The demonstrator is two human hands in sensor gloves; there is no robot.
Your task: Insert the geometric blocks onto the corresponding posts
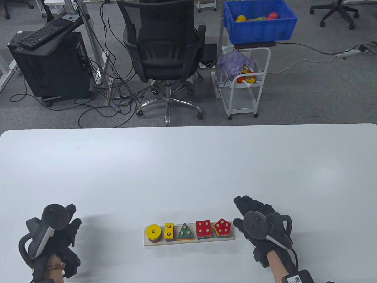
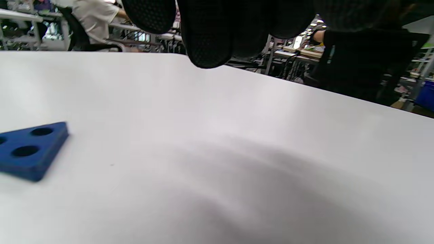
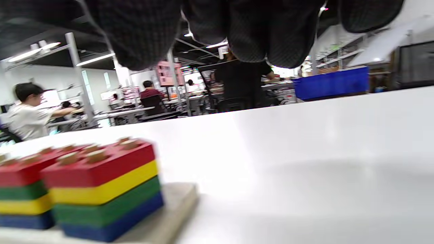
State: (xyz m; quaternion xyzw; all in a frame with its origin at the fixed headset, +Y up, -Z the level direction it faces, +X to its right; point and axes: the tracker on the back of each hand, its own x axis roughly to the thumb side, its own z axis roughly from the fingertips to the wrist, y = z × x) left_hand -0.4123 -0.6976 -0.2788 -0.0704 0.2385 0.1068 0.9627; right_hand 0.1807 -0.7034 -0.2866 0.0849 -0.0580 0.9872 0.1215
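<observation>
Table view takes in the white tabletop [image 1: 188,165], with a black office chair [image 1: 165,47], a computer tower [image 1: 50,67], a blue bin [image 1: 259,20] on a white cart [image 1: 244,85] and loose cables on the grey floor beyond its far edge. Near the front edge lies a pale wooden peg board [image 1: 188,240] carrying five stacks in a row: a yellow round block [image 1: 153,231], a yellow rectangular block [image 1: 169,230], a green triangle block [image 1: 185,232], a red square block [image 1: 203,227] and a red pentagon block [image 1: 222,226], each on top with peg ends showing through its holes.

The left hand [image 1: 57,235] hovers well to the left of the board, the right hand [image 1: 259,218] just beside the board's right end; both grips look relaxed and spread, holding nothing.

Left wrist view alone shows a blue triangle block [image 2: 30,150] with three round holes, lying flat on the tabletop apart from the fingertips [image 2: 206,44] above; from overhead it is hidden.

Right wrist view alone shows the layers under the red pentagon: yellow, green and blue, on the board end, with the red square's stack behind it. The fingertips [image 3: 142,37] hang above, touching nothing.
</observation>
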